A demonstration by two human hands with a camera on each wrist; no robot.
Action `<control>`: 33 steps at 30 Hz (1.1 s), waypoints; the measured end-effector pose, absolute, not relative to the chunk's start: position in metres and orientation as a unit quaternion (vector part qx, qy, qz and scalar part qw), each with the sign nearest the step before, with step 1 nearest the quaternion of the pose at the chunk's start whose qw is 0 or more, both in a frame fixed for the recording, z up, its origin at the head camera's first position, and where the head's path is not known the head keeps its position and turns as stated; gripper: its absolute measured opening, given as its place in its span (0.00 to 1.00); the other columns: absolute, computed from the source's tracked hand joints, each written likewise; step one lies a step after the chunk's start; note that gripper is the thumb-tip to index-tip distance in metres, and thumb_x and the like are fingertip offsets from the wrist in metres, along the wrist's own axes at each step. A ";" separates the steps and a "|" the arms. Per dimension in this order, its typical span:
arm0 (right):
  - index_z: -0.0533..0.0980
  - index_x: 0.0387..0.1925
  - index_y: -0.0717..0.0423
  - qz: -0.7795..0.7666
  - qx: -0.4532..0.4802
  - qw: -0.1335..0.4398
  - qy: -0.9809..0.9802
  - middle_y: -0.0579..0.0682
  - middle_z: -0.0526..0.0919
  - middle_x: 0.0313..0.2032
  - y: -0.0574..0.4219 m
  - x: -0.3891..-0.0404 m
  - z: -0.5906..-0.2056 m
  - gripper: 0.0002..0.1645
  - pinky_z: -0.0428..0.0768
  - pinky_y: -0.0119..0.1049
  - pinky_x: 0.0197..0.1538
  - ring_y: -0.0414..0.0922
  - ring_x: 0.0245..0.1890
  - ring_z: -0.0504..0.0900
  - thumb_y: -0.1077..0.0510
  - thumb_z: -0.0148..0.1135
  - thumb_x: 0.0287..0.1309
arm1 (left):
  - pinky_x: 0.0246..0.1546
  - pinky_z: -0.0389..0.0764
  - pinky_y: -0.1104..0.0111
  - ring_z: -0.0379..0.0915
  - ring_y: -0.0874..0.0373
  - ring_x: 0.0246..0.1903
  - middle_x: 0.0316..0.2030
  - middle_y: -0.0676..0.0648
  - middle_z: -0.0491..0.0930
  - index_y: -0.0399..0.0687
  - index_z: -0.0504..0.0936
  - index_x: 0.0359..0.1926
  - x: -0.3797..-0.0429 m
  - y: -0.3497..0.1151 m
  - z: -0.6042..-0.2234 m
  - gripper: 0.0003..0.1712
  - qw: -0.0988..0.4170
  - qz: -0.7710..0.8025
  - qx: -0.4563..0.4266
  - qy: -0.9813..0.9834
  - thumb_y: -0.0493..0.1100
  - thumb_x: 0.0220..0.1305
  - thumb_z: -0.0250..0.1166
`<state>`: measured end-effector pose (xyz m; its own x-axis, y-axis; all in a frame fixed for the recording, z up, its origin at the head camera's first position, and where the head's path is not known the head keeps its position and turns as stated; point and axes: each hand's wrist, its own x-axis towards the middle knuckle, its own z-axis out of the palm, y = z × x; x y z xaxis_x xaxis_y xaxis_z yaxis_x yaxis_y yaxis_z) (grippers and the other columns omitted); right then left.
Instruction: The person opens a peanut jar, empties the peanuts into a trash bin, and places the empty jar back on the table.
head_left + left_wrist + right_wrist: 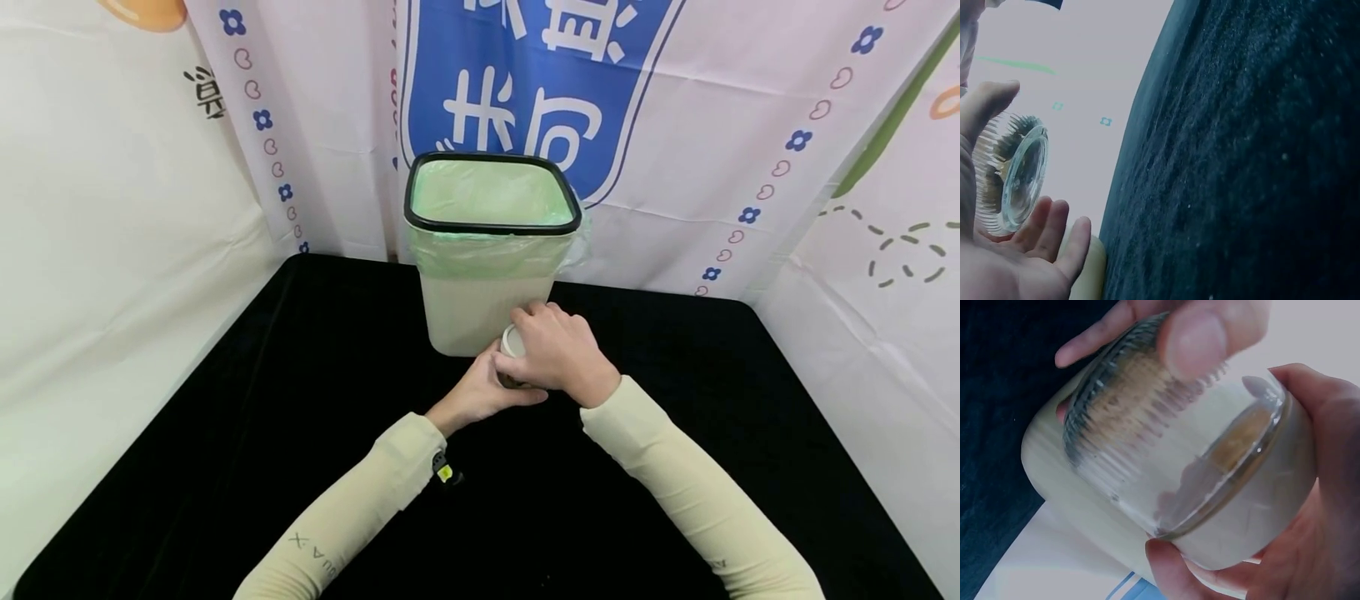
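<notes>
Here | forearms (348, 500) converge | left grip (486, 388) holds ribbed jar (1147, 437) | right grip (558, 348) clasps lid (1254, 512)

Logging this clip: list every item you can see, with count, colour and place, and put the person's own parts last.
Ribbed jar: one, clear, brownish showing inside or through it, held in the left hand
Lid: one, white, at the jar's mouth
Bin: one, cream with black rim, far side of table
Bin liner: one, translucent green, inside the bin and over its outside
Table: one, black covering, under the bin
Backdrop: white with printed designs, including a blue panel, behind and at both sides
Small wrist item: one, black and yellow, at the left cuff
Sleeves: two, cream, on the arms
Left hand: one, bare, around the jar
Right hand: one, bare, gripping the lid
</notes>
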<state>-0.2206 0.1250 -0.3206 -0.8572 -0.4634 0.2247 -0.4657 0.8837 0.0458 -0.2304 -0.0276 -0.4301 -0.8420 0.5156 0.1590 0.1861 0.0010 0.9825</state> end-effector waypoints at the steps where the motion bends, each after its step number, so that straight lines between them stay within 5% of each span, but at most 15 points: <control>1: 0.83 0.43 0.53 0.005 0.244 0.118 -0.963 0.54 0.85 0.40 0.124 -0.220 -0.321 0.30 0.85 0.54 0.31 0.56 0.39 0.85 0.32 0.63 0.58 | 0.55 0.86 0.65 0.82 0.56 0.55 0.67 0.47 0.75 0.55 0.63 0.76 -0.230 -0.027 -0.430 0.46 0.126 0.666 0.249 0.692 0.37 0.63 0.77; 13: 0.84 0.41 0.52 -0.012 0.255 0.129 -0.958 0.55 0.85 0.37 0.118 -0.218 -0.321 0.29 0.85 0.53 0.29 0.56 0.37 0.84 0.31 0.63 0.61 | 0.66 0.80 0.53 0.75 0.51 0.65 0.71 0.51 0.72 0.62 0.59 0.79 -0.227 -0.024 -0.427 0.54 0.085 0.660 0.228 0.711 0.39 0.59 0.80; 33: 0.84 0.43 0.55 -0.047 0.257 0.160 -0.952 0.57 0.87 0.39 0.112 -0.216 -0.320 0.34 0.86 0.53 0.29 0.57 0.36 0.86 0.29 0.59 0.65 | 0.66 0.80 0.56 0.74 0.48 0.66 0.71 0.46 0.73 0.55 0.63 0.79 -0.228 -0.025 -0.427 0.51 0.069 0.698 0.209 0.682 0.32 0.59 0.77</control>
